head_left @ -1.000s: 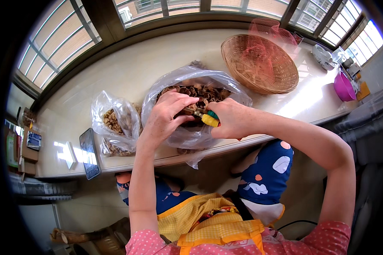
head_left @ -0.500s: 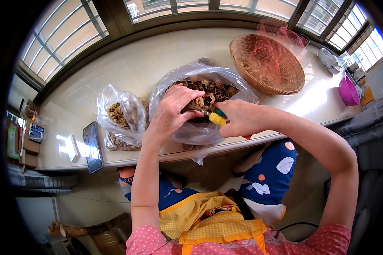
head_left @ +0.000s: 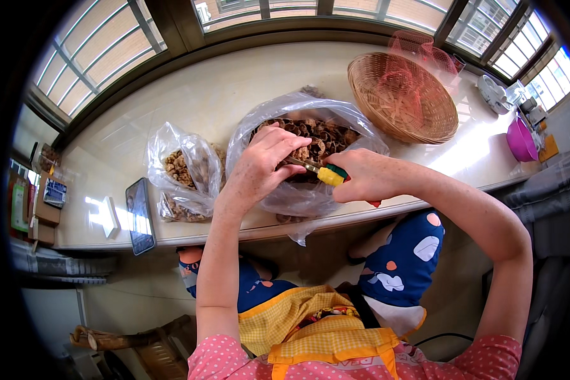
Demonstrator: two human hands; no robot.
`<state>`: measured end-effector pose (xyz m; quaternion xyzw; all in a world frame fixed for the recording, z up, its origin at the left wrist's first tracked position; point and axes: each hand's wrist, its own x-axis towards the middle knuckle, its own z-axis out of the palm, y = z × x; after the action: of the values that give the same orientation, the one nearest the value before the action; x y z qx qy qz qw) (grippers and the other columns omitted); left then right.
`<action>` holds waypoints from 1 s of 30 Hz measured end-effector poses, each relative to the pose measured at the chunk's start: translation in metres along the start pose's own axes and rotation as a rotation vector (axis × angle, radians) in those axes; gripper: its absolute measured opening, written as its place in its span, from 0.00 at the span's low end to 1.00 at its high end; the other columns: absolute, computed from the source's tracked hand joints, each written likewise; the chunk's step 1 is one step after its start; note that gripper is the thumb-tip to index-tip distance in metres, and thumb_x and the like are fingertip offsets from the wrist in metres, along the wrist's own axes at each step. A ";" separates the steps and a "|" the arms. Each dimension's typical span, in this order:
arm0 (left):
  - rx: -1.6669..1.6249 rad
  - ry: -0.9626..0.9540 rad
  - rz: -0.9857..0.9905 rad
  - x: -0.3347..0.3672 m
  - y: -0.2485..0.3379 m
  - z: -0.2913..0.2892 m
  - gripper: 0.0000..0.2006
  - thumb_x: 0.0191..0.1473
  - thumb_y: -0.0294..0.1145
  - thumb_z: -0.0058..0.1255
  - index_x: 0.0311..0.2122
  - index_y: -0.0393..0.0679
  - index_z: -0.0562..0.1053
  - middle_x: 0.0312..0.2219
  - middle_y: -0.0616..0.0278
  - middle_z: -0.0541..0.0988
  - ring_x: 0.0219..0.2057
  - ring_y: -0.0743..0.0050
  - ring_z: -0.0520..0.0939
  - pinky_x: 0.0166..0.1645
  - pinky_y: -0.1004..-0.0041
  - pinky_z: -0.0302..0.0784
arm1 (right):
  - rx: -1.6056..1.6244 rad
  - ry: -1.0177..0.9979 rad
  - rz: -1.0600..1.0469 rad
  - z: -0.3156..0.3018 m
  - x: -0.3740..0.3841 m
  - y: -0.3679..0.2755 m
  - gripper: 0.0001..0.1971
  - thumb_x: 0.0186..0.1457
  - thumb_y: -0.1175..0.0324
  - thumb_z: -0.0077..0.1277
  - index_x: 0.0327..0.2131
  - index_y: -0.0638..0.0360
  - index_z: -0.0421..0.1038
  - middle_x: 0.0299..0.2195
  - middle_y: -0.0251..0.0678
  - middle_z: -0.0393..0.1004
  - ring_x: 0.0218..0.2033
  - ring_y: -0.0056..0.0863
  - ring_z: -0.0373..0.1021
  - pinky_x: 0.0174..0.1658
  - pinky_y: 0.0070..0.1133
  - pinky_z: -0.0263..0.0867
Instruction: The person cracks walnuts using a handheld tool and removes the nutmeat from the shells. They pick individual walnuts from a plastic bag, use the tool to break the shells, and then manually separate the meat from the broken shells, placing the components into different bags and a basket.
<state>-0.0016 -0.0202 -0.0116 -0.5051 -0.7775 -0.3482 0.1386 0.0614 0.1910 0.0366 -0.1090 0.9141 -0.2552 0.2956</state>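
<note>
My left hand (head_left: 259, 158) is closed, thumb and fingers pinching a brown dried mushroom (head_left: 305, 152) over a large clear plastic bag (head_left: 278, 104). Several similar dark, curled dried mushrooms (head_left: 339, 134) fill the bag. In my right hand (head_left: 368, 174) are small shears (head_left: 330, 175) with yellow, green and red on the handles. Their metal jaws point left and meet the piece beside my left thumb; the exact contact is hidden by the fingers. To the left of my left hand, a smaller clear bag (head_left: 202, 158) holds tan dried bits (head_left: 178, 168).
At the back right of the white counter (head_left: 234, 76) sits a wicker basket (head_left: 424, 126) with red netting (head_left: 411, 44). A purple bowl (head_left: 520, 139) stands far right. A phone (head_left: 139, 215) and a white stand (head_left: 109, 217) are left, near the front edge.
The whole view has shifted slightly. Both hands stay at the large bag; my right hand has turned a little, and more of the shears' green handle and metal jaws shows.
</note>
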 end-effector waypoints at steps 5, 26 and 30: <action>-0.064 0.009 -0.031 0.000 0.001 0.001 0.24 0.36 0.23 0.62 0.44 0.43 0.74 0.38 0.58 0.77 0.43 0.58 0.75 0.54 0.64 0.69 | 0.039 0.008 0.019 0.000 -0.002 0.001 0.29 0.40 0.60 0.49 0.45 0.72 0.66 0.34 0.56 0.73 0.37 0.47 0.71 0.42 0.32 0.66; -0.301 -0.021 -0.148 0.001 0.005 -0.007 0.23 0.34 0.24 0.66 0.42 0.42 0.76 0.35 0.59 0.78 0.40 0.63 0.76 0.48 0.70 0.71 | 0.318 -0.091 -0.108 -0.008 -0.012 0.003 0.18 0.41 0.61 0.48 0.31 0.68 0.66 0.15 0.37 0.65 0.14 0.24 0.62 0.17 0.24 0.57; -0.283 -0.060 -0.118 0.000 0.004 -0.010 0.22 0.36 0.24 0.66 0.42 0.43 0.76 0.35 0.60 0.78 0.39 0.65 0.76 0.47 0.72 0.71 | 0.353 -0.103 -0.152 -0.005 -0.008 0.010 0.16 0.41 0.62 0.48 0.30 0.67 0.65 0.16 0.36 0.65 0.14 0.22 0.61 0.17 0.22 0.56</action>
<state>0.0002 -0.0261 -0.0024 -0.4832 -0.7529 -0.4463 0.0220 0.0642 0.2042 0.0386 -0.1371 0.8280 -0.4271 0.3364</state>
